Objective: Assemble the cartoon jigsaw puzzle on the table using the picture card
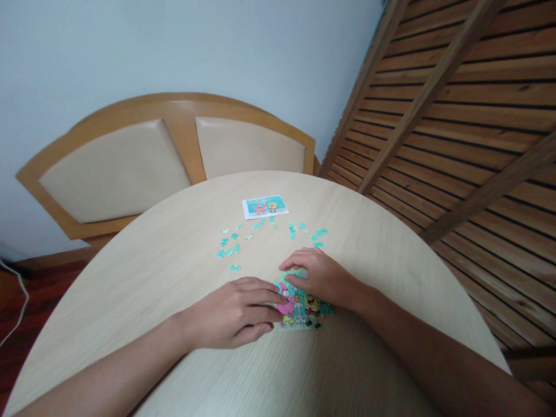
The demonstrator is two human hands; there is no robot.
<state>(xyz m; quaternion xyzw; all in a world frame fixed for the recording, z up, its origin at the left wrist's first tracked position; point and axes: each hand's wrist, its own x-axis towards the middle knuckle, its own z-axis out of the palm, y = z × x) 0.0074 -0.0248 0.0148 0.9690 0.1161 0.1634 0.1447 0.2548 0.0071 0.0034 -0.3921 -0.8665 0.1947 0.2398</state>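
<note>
A partly assembled jigsaw puzzle (299, 313) with cartoon characters lies on the round table in front of me. My left hand (238, 313) rests palm down at its left side, fingers stretched out, with the fingertips on the pink character. From the right, my right hand (319, 275) reaches over the puzzle's upper part. Its fingers are bent, and a gap shows between thumb and forefinger with puzzle surface beneath. The hand and wrist hide the puzzle's upper right area. Loose turquoise puzzle pieces (234, 267) are scattered beyond my hands.
A small picture card (266, 207) with matching characters lies beyond the loose pieces. More pieces (319, 233) sit to the right of it. Behind the pale wooden table (174, 255) stands a padded bench back (249, 145). Slatted wooden doors (434, 116) rise on the right.
</note>
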